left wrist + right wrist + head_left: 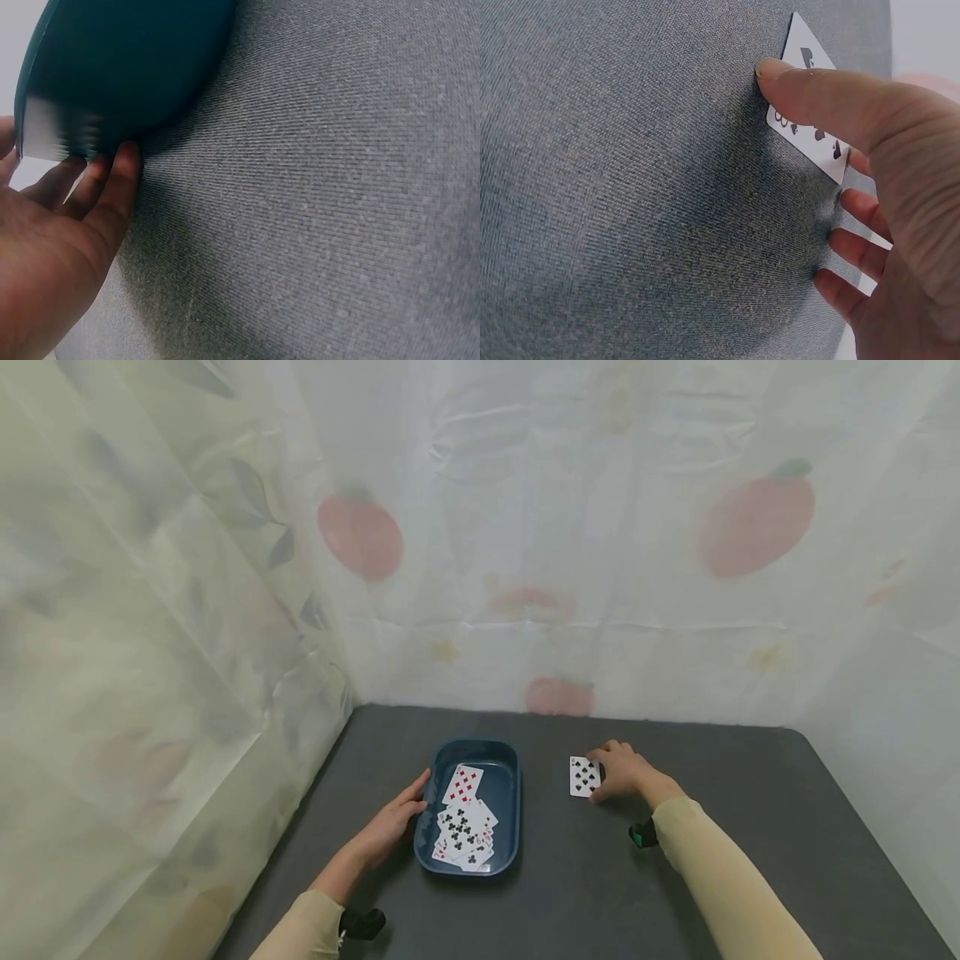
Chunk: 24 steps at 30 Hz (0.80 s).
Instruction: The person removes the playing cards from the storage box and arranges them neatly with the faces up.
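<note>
A dark blue tray [507, 785] stands on the table, left of centre. Inside it lie several loose playing cards [463, 833], face up and overlapping, with a diamonds card [462, 784] on the far side. My left hand [385, 833] touches the tray's left wall; in the left wrist view its fairly straight fingers [112, 196] rest against the outside. Right of the tray, an eight of spades [580, 778] is face up, pinched at opposite edges by the thumb and fingers of my right hand [626, 772]. The thumb [810, 91] covers part of the card in the right wrist view.
The dark grey tabletop [551, 893] carries the tray and the card. A pale curtain [630, 668] printed with fruit hangs along its back edge, and another patterned curtain [225, 710] borders the left. Black bands sit at both wrists.
</note>
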Tool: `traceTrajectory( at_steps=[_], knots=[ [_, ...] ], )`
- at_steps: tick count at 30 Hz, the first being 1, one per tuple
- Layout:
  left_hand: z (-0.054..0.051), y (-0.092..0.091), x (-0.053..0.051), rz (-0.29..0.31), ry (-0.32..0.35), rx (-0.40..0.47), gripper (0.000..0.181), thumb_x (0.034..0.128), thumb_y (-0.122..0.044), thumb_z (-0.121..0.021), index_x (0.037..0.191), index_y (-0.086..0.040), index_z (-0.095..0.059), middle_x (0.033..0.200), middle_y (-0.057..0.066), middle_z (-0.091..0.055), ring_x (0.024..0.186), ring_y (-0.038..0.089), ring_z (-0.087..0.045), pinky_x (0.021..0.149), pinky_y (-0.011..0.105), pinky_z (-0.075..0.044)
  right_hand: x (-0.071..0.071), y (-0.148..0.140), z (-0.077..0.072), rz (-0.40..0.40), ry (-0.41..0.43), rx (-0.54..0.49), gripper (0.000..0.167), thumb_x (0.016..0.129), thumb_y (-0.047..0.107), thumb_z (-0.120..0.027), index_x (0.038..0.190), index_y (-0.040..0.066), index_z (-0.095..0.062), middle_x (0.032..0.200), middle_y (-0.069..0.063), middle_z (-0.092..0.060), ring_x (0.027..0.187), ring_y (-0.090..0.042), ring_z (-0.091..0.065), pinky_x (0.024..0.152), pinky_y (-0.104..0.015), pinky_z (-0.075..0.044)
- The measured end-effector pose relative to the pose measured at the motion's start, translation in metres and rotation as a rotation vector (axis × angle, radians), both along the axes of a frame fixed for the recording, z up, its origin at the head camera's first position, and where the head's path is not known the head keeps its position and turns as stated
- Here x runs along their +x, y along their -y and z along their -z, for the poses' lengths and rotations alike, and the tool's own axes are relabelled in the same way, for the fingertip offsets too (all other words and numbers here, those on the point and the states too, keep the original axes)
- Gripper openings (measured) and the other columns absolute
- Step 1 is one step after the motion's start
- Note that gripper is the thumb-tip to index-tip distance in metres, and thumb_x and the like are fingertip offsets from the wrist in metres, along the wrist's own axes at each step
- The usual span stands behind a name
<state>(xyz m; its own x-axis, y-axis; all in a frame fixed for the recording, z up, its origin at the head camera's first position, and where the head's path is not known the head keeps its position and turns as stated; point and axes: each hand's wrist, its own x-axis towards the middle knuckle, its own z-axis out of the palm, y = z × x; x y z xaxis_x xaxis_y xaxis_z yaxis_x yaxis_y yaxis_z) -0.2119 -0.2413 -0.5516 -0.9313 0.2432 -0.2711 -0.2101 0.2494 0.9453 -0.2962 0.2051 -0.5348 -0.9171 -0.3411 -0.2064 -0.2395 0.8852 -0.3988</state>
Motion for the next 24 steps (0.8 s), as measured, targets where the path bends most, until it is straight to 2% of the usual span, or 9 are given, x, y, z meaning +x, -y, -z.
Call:
traceTrajectory(
  at_steps=[3,6,10,14,17,24],
  knots=[
    [0.000,0.000,0.000,-0.007,-0.006,-0.002,0.060,0.1087,-0.018,-0.043,0.164,-0.033,-0.025,0.171,0.008,-0.009,0.156,0.036,-0.004,0.117,0.066,-0.011,0.000,-0.001,-0.001,-0.008,-0.008,-0.006,0.085,0.078,0.036,-0.088,0.151,0.010,-0.051,0.143,-0.022,-0.046,0.120,-0.039,-0.046,0.090,-0.057,-0.045],
    [-0.001,-0.001,0.000,-0.016,-0.014,-0.009,0.060,0.1086,-0.018,-0.044,0.164,-0.033,-0.025,0.171,0.008,-0.010,0.155,0.037,-0.007,0.117,0.067,-0.014,0.000,-0.005,-0.003,-0.008,-0.039,-0.028,0.085,0.081,0.037,-0.085,0.152,0.007,-0.049,0.146,-0.024,-0.045,0.127,-0.043,-0.043,0.096,-0.061,-0.044],
    [-0.001,-0.001,0.001,-0.028,-0.016,-0.012,0.060,0.1084,-0.019,-0.044,0.164,-0.034,-0.026,0.171,0.010,-0.013,0.153,0.040,-0.015,0.114,0.069,-0.021,-0.002,-0.011,-0.007,-0.018,-0.099,-0.046,0.083,0.085,0.035,-0.082,0.153,0.004,-0.046,0.149,-0.027,-0.042,0.135,-0.048,-0.038,0.101,-0.066,-0.040],
    [-0.001,0.000,0.000,-0.033,-0.018,-0.011,0.059,0.1084,-0.019,-0.044,0.163,-0.034,-0.027,0.170,0.011,-0.016,0.151,0.041,-0.022,0.112,0.069,-0.028,-0.001,-0.009,-0.016,-0.039,-0.154,-0.058,0.081,0.088,0.034,-0.080,0.155,0.006,-0.044,0.151,-0.026,-0.041,0.137,-0.047,-0.036,0.103,-0.066,-0.039],
    [0.000,0.001,-0.001,-0.029,-0.023,-0.010,0.059,0.1084,-0.018,-0.044,0.163,-0.034,-0.028,0.170,0.011,-0.017,0.151,0.041,-0.023,0.111,0.069,-0.029,0.002,0.000,-0.026,-0.070,-0.202,-0.081,0.080,0.089,0.033,-0.078,0.156,0.007,-0.042,0.152,-0.024,-0.041,0.138,-0.045,-0.036,0.104,-0.065,-0.039],
    [0.002,0.002,-0.002,-0.023,-0.021,-0.009,0.059,0.1089,-0.019,-0.044,0.163,-0.036,-0.027,0.170,0.009,-0.015,0.152,0.039,-0.019,0.112,0.069,-0.028,0.008,0.041,-0.044,-0.210,-0.293,-0.129,0.081,0.090,0.034,-0.078,0.158,0.013,-0.040,0.155,-0.016,-0.042,0.141,-0.039,-0.036,0.109,-0.061,-0.036]
  ],
)
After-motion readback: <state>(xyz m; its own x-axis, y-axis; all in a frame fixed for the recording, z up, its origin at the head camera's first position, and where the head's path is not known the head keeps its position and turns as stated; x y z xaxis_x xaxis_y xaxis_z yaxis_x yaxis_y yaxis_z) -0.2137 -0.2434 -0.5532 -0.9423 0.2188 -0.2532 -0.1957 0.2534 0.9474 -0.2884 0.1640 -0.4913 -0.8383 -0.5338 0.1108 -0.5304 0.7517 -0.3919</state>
